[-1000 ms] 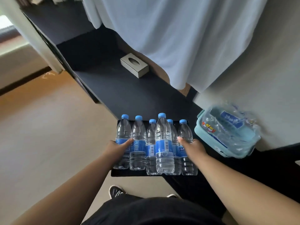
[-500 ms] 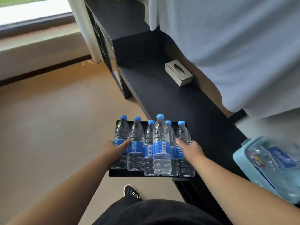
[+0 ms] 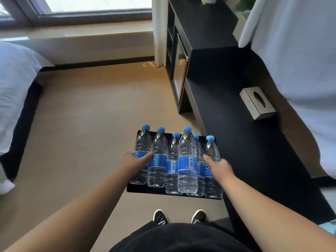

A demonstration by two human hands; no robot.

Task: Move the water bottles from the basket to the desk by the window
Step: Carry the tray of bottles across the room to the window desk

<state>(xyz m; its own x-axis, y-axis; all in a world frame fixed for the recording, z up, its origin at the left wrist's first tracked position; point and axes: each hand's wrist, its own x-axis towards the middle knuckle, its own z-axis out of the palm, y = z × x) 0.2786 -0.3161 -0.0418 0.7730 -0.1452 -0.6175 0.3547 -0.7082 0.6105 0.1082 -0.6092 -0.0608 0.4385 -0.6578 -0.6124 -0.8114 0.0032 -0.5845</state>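
Several clear water bottles (image 3: 187, 160) with blue caps and labels stand upright on a black tray (image 3: 145, 190), which hangs in the air over the floor, left of the low black bench (image 3: 245, 142). My left hand (image 3: 135, 160) grips the tray's left side, thumb against the leftmost bottle. My right hand (image 3: 221, 167) grips the right side, thumb against the rightmost bottle. The fingers under the tray are hidden. The black desk (image 3: 205, 24) by the window (image 3: 91, 2) stands ahead. Only a corner of the light-blue basket (image 3: 328, 227) shows at lower right.
A silver tissue box (image 3: 257, 103) sits on the bench. White cloth (image 3: 300, 70) hangs along the right. A bed (image 3: 14, 84) with white linen fills the left edge. Tan floor (image 3: 91, 124) lies open between bed and bench. My shoes (image 3: 160, 216) show below the tray.
I have turned left toward the window with the tray. The tray has left the bench top and is over the floor. The basket has slid almost out of view at lower right.
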